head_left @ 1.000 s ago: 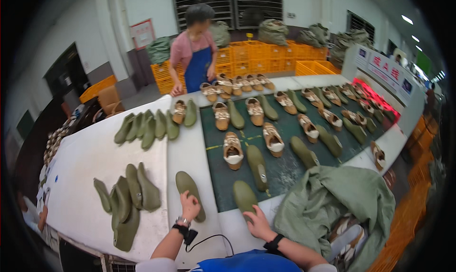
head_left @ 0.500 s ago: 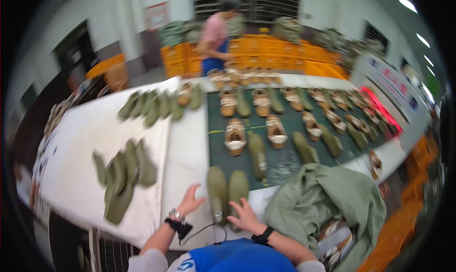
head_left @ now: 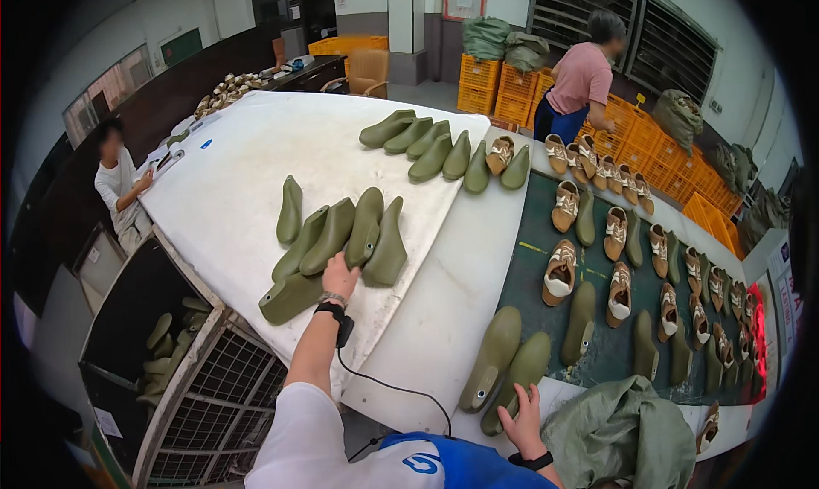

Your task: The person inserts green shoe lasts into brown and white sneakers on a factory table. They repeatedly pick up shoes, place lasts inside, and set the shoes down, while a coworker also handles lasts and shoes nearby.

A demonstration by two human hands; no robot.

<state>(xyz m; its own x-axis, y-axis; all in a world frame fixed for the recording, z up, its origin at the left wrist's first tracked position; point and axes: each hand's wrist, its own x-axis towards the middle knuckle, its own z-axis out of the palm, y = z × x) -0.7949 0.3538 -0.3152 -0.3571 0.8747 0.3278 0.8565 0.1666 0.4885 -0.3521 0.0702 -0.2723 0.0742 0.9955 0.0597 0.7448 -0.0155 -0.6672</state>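
Note:
My left hand (head_left: 340, 277) reaches into a group of green shoe lasts on the white table at left. Its bent fingers close at the end of one shoe last (head_left: 331, 233), which still lies among the others; the fingertips are partly hidden. Beneath the wrist, another last (head_left: 292, 298) lies on its side. My right hand (head_left: 522, 421) is open, fingers apart, beside the nearer of two large lasts (head_left: 519, 378) at the table's front edge. Its partner last (head_left: 493, 352) lies alongside, to the left. Whether the right fingertips touch the last I cannot tell.
Brown-and-white shoes (head_left: 618, 294) and lasts stand in rows on a green mat (head_left: 546, 233). A green sack (head_left: 623, 438) lies at front right. A wheeled-looking mesh cage (head_left: 213, 404) holds lasts. Orange crates (head_left: 516, 92) line the wall. One person (head_left: 580, 79) stands behind; another (head_left: 124, 186) sits left.
My view has swung left. My left hand has gone from open near the pair of large lasts to the group on the white table. My right hand stays by the pair.

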